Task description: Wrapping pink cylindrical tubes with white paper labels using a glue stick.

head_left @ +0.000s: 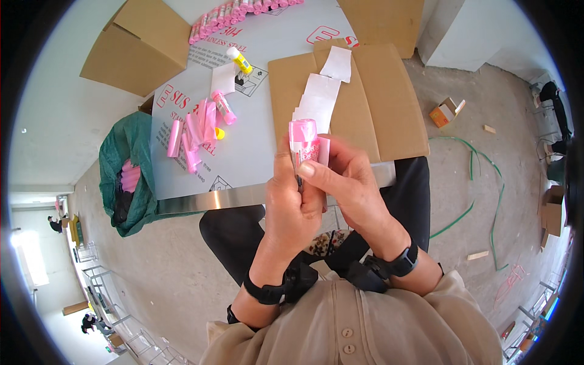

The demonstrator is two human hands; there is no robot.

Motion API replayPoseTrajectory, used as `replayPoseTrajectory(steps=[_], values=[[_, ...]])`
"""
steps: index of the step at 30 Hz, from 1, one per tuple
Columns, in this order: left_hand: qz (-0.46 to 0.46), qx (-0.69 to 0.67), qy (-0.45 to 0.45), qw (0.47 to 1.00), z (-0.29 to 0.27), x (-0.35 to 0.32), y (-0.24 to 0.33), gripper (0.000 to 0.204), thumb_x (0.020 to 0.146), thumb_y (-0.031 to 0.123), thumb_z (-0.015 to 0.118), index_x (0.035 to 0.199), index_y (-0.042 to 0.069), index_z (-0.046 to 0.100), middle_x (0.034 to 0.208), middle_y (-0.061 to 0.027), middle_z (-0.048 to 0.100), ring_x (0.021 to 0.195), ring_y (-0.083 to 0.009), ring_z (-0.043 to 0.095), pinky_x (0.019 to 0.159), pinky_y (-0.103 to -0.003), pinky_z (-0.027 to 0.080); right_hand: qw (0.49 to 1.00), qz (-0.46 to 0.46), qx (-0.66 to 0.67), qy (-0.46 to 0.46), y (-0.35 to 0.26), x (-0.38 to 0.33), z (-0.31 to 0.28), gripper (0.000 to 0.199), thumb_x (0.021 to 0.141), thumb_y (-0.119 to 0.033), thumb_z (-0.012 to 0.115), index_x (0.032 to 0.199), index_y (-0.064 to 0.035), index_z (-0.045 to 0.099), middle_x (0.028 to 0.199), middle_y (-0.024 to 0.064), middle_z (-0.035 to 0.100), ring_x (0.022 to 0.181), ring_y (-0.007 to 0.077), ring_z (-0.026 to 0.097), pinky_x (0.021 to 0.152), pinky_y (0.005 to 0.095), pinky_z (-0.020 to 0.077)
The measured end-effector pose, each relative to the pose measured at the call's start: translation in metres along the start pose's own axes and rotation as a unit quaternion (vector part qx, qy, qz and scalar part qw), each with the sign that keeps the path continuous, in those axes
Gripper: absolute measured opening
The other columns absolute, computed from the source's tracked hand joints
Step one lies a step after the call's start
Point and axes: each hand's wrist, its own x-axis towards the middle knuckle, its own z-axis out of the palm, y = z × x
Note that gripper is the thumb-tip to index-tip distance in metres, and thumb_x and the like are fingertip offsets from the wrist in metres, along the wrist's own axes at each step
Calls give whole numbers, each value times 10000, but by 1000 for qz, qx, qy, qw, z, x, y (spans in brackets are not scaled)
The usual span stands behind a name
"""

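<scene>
Above my lap, both hands are closed around a small pink roll with a printed label band wrapped on it. My left hand grips it from the left and below. On the other side, my right hand has its thumb pressed on the band, whose pale pink end sticks out beside the fingers. Just beyond, a row of overlapping white paper slips lies on a flattened cardboard sheet. A yellow glue stick rests on the table near another white slip.
Unlabelled pink rolls and one labelled roll lie left on the table, by a yellow cap. Finished-looking rolls line the far edge. A green sack hangs left; a cardboard box stands behind. Green strapping litters the floor.
</scene>
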Motion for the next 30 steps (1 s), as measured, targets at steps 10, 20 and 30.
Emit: replayPoseTrajectory(steps=[10,20,30], values=[[-168,-87,-32,981,0,2,11,405,888,65,439,1273,-27,353,853,-107,586,597,-108,564,460,-244,478,985,128,113,-23,-1,5,-18,220,890,-193,564,945,6,641,779,5,613,673,54,517,588,206,415],[-166,-187,110,962,9,-3,-25,182,908,125,441,1022,-1,508,852,-13,556,739,-51,475,654,-226,409,994,88,61,-16,23,-10,-10,460,840,-92,606,1236,58,426,866,74,604,767,100,552,621,238,465],[-244,-350,85,901,20,-16,-55,232,902,185,509,1075,31,529,912,-28,588,799,-103,541,689,-280,448,989,120,37,79,46,3,-37,415,746,26,663,1116,68,479,873,120,639,741,143,610,636,268,513]])
